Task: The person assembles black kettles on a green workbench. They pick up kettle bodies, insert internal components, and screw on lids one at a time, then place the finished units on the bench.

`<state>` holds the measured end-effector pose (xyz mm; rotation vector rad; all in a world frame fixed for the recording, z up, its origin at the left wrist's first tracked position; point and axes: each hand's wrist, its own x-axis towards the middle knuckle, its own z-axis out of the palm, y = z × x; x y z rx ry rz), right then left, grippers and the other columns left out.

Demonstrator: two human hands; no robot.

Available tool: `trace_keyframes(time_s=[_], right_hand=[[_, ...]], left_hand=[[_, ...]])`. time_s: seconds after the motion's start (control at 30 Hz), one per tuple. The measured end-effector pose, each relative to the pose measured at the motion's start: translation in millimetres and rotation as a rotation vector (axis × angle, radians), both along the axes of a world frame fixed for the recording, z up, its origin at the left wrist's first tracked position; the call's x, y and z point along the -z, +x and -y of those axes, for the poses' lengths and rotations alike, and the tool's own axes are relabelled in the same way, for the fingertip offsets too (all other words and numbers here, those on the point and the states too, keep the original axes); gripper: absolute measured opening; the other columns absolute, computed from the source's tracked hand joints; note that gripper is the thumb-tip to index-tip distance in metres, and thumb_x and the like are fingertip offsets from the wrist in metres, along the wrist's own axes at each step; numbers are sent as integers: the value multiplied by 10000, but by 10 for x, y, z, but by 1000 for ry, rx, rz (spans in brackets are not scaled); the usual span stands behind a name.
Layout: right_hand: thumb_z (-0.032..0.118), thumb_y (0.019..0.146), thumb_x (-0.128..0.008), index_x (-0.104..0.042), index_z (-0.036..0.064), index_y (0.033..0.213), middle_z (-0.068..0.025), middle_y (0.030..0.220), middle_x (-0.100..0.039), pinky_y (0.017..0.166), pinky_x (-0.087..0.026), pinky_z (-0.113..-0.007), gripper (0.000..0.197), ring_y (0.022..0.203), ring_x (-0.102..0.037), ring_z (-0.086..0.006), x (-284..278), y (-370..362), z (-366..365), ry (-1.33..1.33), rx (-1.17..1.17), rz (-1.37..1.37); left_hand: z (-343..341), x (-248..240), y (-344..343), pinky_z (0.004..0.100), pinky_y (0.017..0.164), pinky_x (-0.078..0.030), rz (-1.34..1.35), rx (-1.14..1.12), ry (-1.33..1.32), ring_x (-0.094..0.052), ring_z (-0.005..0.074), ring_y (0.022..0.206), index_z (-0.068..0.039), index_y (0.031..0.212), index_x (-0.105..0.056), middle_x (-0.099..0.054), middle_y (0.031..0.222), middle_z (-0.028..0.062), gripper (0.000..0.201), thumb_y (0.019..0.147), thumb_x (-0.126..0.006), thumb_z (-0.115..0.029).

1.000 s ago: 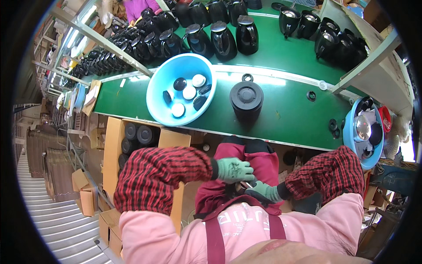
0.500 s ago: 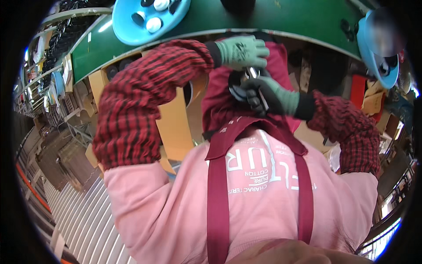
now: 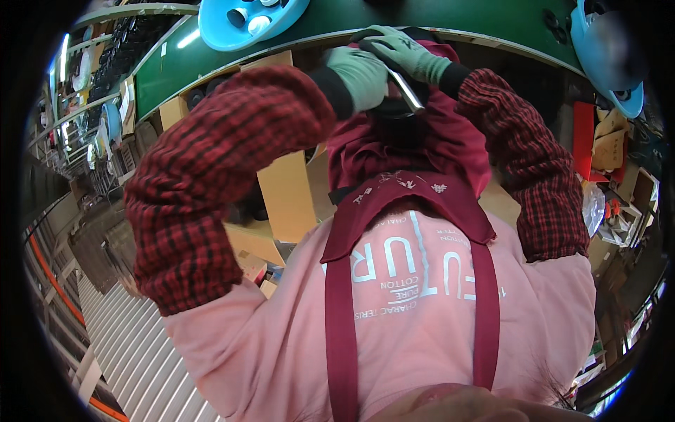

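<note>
Both hands wear pale green gloves with dark coated fingers, close together above the maroon apron (image 3: 439, 151) on my lap. My left hand (image 3: 360, 76) is curled inward and blurred, its fingertips hidden; what it grips cannot be made out. My right hand (image 3: 409, 58) reaches in from the right with bent fingers closed over the upper end of a narrow silver metal bar (image 3: 405, 91). The bar slants down between the hands. Just below it a black rounded piece (image 3: 396, 125) rests against the apron; its full shape is partly covered.
A green worktable (image 3: 485, 24) spans the far side. On it stand a blue basin (image 3: 218, 39) with black and white round pieces and another blue basin (image 3: 629, 102) at right. Cardboard boxes (image 3: 288, 200) lie below my left arm; a red box (image 3: 583, 141) sits at right.
Both hands have moved away from my body toward the table edge. My right hand has shifted from below the left to beside it, and the silver bar now points down toward me.
</note>
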<state>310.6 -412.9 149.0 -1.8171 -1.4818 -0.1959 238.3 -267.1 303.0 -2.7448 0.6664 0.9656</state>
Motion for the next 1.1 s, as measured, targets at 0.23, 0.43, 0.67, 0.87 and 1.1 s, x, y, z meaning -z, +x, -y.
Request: trace_keyframes(time_s=[0.23,0.43,0.67,0.87,1.1], right_hand=[[215,964,-629,-712,119,1255,-150,1296,-674,1053,-519,-433,317,1260,-626,-340,-177,-34,-660,-358,-15,-228],[295,1026,-547,-700,81,1190,-185,1189,-713,972,-559,-484,309,1143,-685,-390,-103,-182,-937,-522,-29,-250],[262,984,-614,-655,163,1271,-88,1131,-713,1006,-531,-465,306,1147,-662,-331,325,-117,-672,-406,66,20],[256,933,-664,-714,172,1159,-62,1069,-736,1034,-494,-519,247,1020,-672,-304,88,-238,-347,-363,266,128],[447,1011,-580,-741,154,788,-47,795,-733,883,-485,-474,402,892,-695,-275,-306,-404,59,-496,608,-169]], left_hand=[[-450,-86,-38,395,867,-607,-708,-319,-732,-708,201,1061,-105,1194,-703,-720,1086,46,369,852,-840,-119],[-548,723,-341,363,850,-587,-262,-88,-411,-724,274,1032,-59,1170,-735,-750,1071,89,283,984,-689,-267],[-17,587,-332,448,932,-593,-6,-962,-178,-748,420,1054,19,1249,-687,-768,1102,246,528,902,-727,-377],[-314,555,-580,545,887,-554,114,-731,-324,-702,485,1018,-2,1190,-597,-719,1059,286,313,910,-620,-141],[-604,735,-243,509,936,-556,99,-280,-636,-652,478,1087,-63,1310,-583,-685,1171,252,448,870,-667,-94]])
